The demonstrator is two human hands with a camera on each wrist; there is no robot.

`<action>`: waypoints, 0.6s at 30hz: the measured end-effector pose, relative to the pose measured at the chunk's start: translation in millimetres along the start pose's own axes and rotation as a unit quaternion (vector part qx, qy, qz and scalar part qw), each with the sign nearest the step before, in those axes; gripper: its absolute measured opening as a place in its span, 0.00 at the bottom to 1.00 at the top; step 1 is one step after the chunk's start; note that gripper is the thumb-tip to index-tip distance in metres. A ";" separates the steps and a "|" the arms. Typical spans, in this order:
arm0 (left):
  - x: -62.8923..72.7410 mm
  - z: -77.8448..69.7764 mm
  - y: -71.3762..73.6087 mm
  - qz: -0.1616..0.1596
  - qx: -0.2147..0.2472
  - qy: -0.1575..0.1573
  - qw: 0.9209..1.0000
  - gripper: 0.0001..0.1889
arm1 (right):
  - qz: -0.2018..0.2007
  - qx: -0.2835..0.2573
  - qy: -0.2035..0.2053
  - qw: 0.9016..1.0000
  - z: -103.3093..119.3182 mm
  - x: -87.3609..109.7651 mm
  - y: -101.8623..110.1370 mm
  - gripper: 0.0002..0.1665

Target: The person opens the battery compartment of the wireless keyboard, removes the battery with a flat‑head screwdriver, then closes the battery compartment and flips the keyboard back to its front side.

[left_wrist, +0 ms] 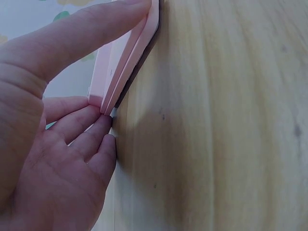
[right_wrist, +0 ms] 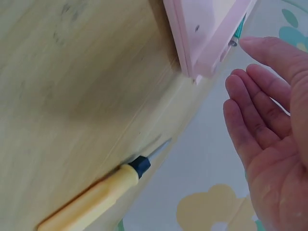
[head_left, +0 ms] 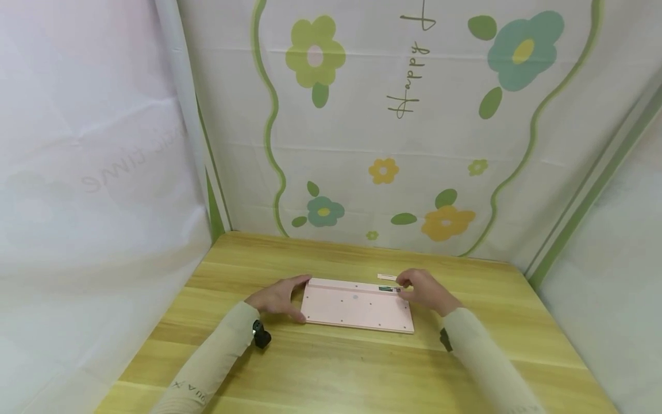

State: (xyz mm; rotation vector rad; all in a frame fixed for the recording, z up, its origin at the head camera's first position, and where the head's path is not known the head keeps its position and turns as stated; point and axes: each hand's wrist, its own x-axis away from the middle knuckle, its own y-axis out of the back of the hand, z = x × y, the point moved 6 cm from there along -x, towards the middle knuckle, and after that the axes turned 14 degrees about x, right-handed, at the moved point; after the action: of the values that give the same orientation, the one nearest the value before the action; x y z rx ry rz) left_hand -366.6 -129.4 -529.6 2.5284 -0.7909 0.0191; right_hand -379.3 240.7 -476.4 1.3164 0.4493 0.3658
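A pink keyboard (head_left: pixel 357 310) lies underside up on the table, small screws dotted over its back. Near its far right corner a narrow battery compartment (head_left: pixel 386 288) is uncovered, green inside. My left hand (head_left: pixel 279 296) holds the keyboard's left end, thumb at the near corner and fingers at the far one. Over the right end is my right hand (head_left: pixel 424 290), its thumb tip close to the metal contact (right_wrist: pixel 233 43) of the compartment. Its other fingers are loosely bent, and nothing shows between them. A small pale pink cover (head_left: pixel 386 276) lies just beyond the far edge.
In the right wrist view a screwdriver (right_wrist: pixel 96 199) with a yellow handle lies on the wooden table (head_left: pixel 331 374). A white flowered cloth (head_left: pixel 351 126) hangs behind the table, with more white cloth on the left (head_left: pixel 93 201) and right sides.
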 end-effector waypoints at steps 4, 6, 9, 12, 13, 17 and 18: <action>-0.3 -0.2 0.2 0.001 -0.004 -0.002 1.000 0.63 | 0.008 -0.002 -0.011 1.000 3.3 -5.8 -5.5 0.11; -0.2 0.7 0.2 0.001 -0.006 0.000 1.000 0.63 | 0.011 -0.006 -0.018 1.000 4.0 -7.7 -7.3 0.10; -0.1 1.7 0.2 0.000 -0.002 0.000 1.000 0.64 | 0.012 -0.012 -0.020 1.000 5.7 -9.4 -9.9 0.08; -0.3 1.7 0.4 -0.001 0.001 0.001 1.000 0.64 | 0.009 -0.012 -0.022 1.000 6.9 -10.4 -13.2 0.07; -0.3 1.6 0.5 -0.001 0.002 0.001 1.000 0.63 | 0.009 -0.015 -0.026 1.000 6.8 -10.7 -14.4 0.06; -0.5 1.2 -0.2 0.000 0.004 0.000 1.000 0.63 | 0.012 -0.020 -0.042 0.999 6.1 -12.0 -19.0 0.06; -0.6 1.5 -0.4 0.000 0.003 0.001 1.000 0.63 | 0.014 -0.025 -0.049 0.998 5.8 -12.3 -19.7 0.06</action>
State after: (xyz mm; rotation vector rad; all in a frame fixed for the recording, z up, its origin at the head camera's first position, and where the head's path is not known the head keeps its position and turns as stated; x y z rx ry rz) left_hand -367.1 -129.4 -531.1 2.5336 -0.7915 0.0241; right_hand -386.7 225.4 -493.2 1.2868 0.3389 0.3319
